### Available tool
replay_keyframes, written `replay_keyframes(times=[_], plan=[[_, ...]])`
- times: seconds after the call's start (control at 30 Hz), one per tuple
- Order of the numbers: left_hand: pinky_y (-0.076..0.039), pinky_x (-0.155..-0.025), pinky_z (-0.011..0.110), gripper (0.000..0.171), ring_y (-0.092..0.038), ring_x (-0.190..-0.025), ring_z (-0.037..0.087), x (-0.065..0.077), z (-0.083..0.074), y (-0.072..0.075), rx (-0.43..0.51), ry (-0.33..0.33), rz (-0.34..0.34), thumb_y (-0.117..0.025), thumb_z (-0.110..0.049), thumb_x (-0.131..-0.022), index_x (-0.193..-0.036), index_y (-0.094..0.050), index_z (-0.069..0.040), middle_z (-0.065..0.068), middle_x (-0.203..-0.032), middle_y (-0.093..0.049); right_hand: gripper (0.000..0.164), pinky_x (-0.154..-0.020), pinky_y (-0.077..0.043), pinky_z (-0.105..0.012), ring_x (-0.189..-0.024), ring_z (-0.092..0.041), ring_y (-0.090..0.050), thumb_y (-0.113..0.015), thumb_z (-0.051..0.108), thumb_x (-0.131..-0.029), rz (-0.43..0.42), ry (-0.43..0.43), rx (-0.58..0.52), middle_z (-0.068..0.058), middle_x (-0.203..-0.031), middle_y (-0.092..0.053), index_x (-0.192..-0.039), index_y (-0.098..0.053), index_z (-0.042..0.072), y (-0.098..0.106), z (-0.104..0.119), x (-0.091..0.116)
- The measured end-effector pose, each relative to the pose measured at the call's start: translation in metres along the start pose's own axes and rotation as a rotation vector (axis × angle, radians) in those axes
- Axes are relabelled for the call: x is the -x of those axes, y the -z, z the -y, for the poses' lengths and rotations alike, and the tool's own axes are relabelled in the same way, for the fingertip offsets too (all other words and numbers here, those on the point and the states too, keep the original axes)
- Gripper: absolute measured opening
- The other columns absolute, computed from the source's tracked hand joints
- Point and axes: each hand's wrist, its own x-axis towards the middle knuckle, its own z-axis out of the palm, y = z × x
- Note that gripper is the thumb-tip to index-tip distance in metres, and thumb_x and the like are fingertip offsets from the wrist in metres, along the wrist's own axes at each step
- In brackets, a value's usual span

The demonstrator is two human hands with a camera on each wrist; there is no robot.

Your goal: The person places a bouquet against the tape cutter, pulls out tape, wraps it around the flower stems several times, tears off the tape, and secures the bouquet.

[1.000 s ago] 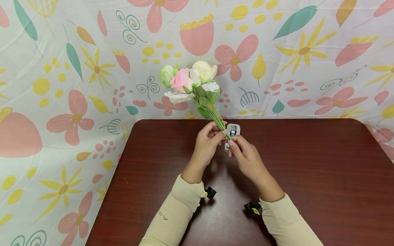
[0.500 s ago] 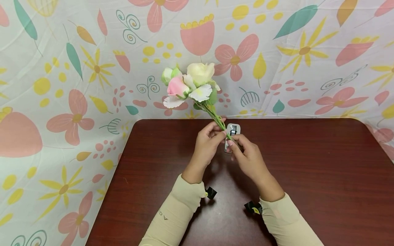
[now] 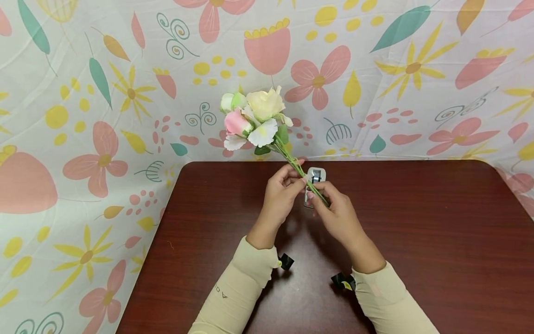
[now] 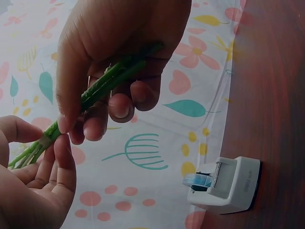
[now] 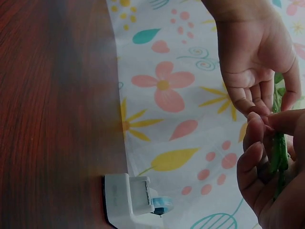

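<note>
Reaching forward from cream sleeves, both forearms were held above the dark red worktop, converging toward its far edge so that the two hands met almost fingertip to fingertip. The left hand was raised with its wrist bent slightly inward, and its curled fingers and thumb were pinched round the green stems of a small bouquet. The right hand was set just below and beside it, its fingers curled round the lower ends of the same stems, which were seen running through its grasp in the right wrist view. The bouquet was kept off the worktop, tilted up and to the left, with its cream, pink and white blooms shown against the flowered cloth hung behind. A white tape dispenser was stood on the worktop just behind the hands, near the far edge, and it was touched by neither hand in the wrist views.
</note>
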Motion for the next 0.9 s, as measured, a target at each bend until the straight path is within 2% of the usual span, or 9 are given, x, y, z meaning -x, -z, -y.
replay_keyframes(times=[0.13,0.23,0.43,0.67,0.9], plan=[[-0.055,-0.075,0.025,0.041,-0.061,-0.081,0.01,-0.0006,0.0,-0.0004,0.021,0.0,0.0,-0.062,-0.001,-0.093,-0.134,-0.063,-0.007,0.01,-0.1,-0.064,0.017,-0.057,-0.05,-0.025,-0.063,-0.029,-0.063,-0.059,0.022,-0.104,0.011,-0.012,-0.005,-0.006,-0.085,-0.072,-0.116,-0.064,0.012,0.0004,0.0008,0.0003],[-0.055,-0.074,0.026,0.042,-0.062,-0.08,0.011,-0.0012,0.001,-0.0004,0.028,-0.003,0.0,-0.062,0.0,-0.093,-0.134,-0.063,-0.008,0.013,-0.1,-0.065,0.017,-0.058,-0.05,-0.025,-0.062,-0.023,-0.063,-0.056,0.023,-0.105,0.013,-0.014,-0.011,-0.008,-0.086,-0.072,-0.116,-0.064,0.012,0.0007,0.0007,0.0002],[-0.055,-0.075,0.027,0.041,-0.063,-0.08,0.01,-0.0012,0.0011,-0.0001,0.008,0.002,-0.008,-0.06,0.0,-0.093,-0.133,-0.064,-0.008,0.009,-0.099,-0.067,0.021,-0.058,-0.05,-0.025,-0.062,-0.012,-0.06,-0.051,0.024,-0.107,0.012,-0.013,-0.021,-0.009,-0.086,-0.072,-0.115,-0.064,0.01,0.0006,-0.0009,-0.0005],[-0.052,-0.075,0.026,0.038,-0.061,-0.082,0.008,0.0,-0.0009,-0.0006,0.01,-0.005,-0.006,-0.058,0.002,-0.093,-0.13,-0.063,-0.003,0.029,-0.112,-0.062,0.02,-0.059,-0.05,-0.024,-0.064,-0.015,-0.061,-0.049,0.022,-0.108,0.021,-0.021,-0.034,-0.009,-0.087,-0.071,-0.115,-0.065,0.012,0.0004,-0.002,-0.0009],[-0.051,-0.075,0.028,0.037,-0.06,-0.083,0.009,0.0008,-0.0021,-0.0014,0.025,-0.032,-0.005,-0.057,0.002,-0.092,-0.129,-0.062,0.0,0.011,-0.101,-0.065,0.021,-0.06,-0.05,-0.025,-0.064,-0.016,-0.061,-0.048,0.024,-0.109,0.031,-0.038,-0.056,-0.009,-0.087,-0.07,-0.113,-0.066,0.014,0.0004,-0.0022,-0.0005]])
